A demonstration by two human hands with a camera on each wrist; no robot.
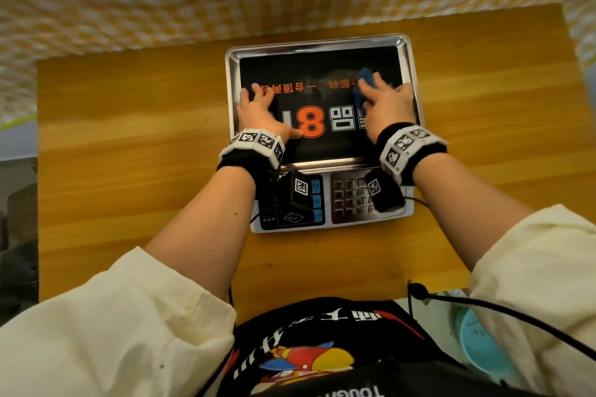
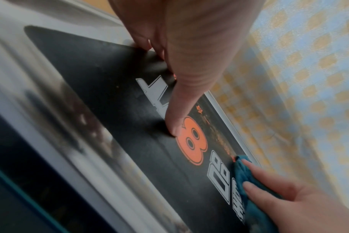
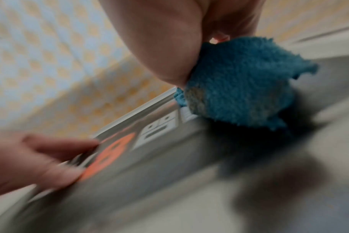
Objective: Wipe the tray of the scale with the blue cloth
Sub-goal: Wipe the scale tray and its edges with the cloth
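Tray [image 1: 409,80] of the scale [image 1: 325,222] bears both hands: left hand [image 1: 262,113] pressing spread fingers flat, right hand [image 1: 388,106] bunching the blue cloth [image 1: 364,82] against it.

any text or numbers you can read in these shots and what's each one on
"8", large and orange: black mat in the scale's tray.
Red and white characters on the mat: too blurred and partly covered to read.
"7 8 9": top row of the scale keypad.
"TOUG": person's black shirt, cut off.
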